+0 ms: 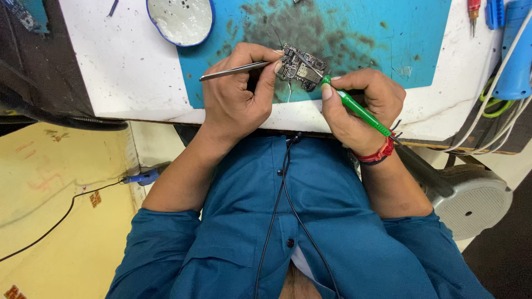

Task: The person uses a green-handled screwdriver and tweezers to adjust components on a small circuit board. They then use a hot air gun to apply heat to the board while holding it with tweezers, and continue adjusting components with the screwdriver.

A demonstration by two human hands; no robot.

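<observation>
Nearest the camera is the person's blue shirt [310, 221], with a thin black cord [280, 194] running down its front. Past it, both forearms reach up to the tabletop [122, 66].

The left hand [235, 94] is closed in a pinch on metal tweezers [233, 70], whose tips point right and meet the edge of the circuit board [300, 66]. The right hand [360, 108], with a red band [377, 155] at its wrist, is closed around a green screwdriver [357, 109], held like a pen; its tip touches the board's right end.

The board lies on a stained blue mat [354, 33] near the tabletop's front edge, between the two hands. It looks small, light and stiff, crowded with tiny metal parts, so probably fragile and easy to slide about. It seems best held by its bare edges, steadied with the tweezers rather than pressed on its components.

Farther back, a white dish [180, 19] with a blue rim sits left of the mat. At the far right are a blue tool [518, 61] and loose cables [499, 105].
</observation>
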